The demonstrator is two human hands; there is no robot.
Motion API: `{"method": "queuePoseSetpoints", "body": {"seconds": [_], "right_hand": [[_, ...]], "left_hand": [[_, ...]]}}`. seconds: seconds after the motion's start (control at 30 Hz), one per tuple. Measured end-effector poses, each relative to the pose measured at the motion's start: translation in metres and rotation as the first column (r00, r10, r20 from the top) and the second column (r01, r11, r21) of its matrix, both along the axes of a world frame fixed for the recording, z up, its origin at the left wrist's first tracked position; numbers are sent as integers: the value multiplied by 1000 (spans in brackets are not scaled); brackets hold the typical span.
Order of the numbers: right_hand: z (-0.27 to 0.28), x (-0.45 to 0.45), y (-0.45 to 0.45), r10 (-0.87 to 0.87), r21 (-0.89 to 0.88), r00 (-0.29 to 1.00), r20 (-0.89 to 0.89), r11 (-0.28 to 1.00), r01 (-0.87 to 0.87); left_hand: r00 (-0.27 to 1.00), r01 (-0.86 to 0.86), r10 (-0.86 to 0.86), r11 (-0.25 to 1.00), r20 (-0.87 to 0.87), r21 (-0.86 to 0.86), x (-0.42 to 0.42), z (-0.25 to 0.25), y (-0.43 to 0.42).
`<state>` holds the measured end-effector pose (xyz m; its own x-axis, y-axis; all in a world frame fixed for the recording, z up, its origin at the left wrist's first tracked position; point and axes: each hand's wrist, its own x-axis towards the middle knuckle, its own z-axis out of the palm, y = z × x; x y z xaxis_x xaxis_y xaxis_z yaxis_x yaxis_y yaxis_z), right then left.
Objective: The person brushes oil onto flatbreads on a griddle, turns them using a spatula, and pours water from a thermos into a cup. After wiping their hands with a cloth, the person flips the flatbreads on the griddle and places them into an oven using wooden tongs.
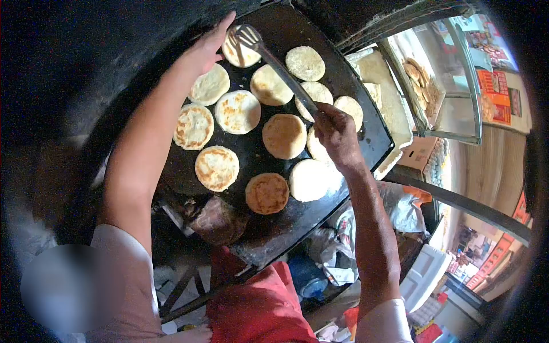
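Far bread (233,54): it is lying at the far end of the griddle (250,153), the slotted head of my turner (284,75) overlapping it.
Right hand (338,136): I am grasping the turner's handle; I should be keeping its head flat and low, so it isn't gouging the crust.
Left hand (207,52): I am holding it unclosed at the bread's left edge; whether it is touching, I cannot tell.
Left fingertips: I should be steadying only the rim, staying off the probably hot metal.
Pale bread (210,84): it is sitting just beside, so I should be working gently, without nudging it.
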<state>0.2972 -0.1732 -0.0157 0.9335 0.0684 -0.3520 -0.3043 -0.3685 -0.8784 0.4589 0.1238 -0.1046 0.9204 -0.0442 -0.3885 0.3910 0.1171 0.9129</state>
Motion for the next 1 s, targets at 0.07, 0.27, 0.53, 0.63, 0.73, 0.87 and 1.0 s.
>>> {"method": "queuePoseSetpoints", "body": {"seconds": [0.07, 0.27, 0.53, 0.63, 0.73, 0.87, 1.0], "right_hand": [[0, -6, -8, -9, -31, 996, 90, 999, 12], [-4, -54, -99, -182, -238, 965, 189, 945, 225], [-4, -46, -116, -317, -23, 934, -164, 948, 318], [-8, -42, -106, -292, 86, 934, -207, 945, 315], [5, -43, -93, -329, 198, 922, -203, 909, 368], [16, -46, -90, -269, 153, 956, -114, 946, 284], [16, -99, -133, -398, -50, 917, 20, 916, 399]], "left_hand": [[993, -70, 86, 981, -81, 180, -7, 6, 7], [972, 53, -102, 972, 210, 228, -3, -17, 4], [981, 175, -187, 970, 57, 170, 1, -5, -128], [980, 171, -192, 944, 49, 281, 4, -9, -146], [941, 331, -337, 932, 16, 147, 10, 4, -141], [974, 226, -226, 973, -2, -38, 17, 3, -134], [982, -93, 20, 919, 190, 383, 8, 1, -119]]}}
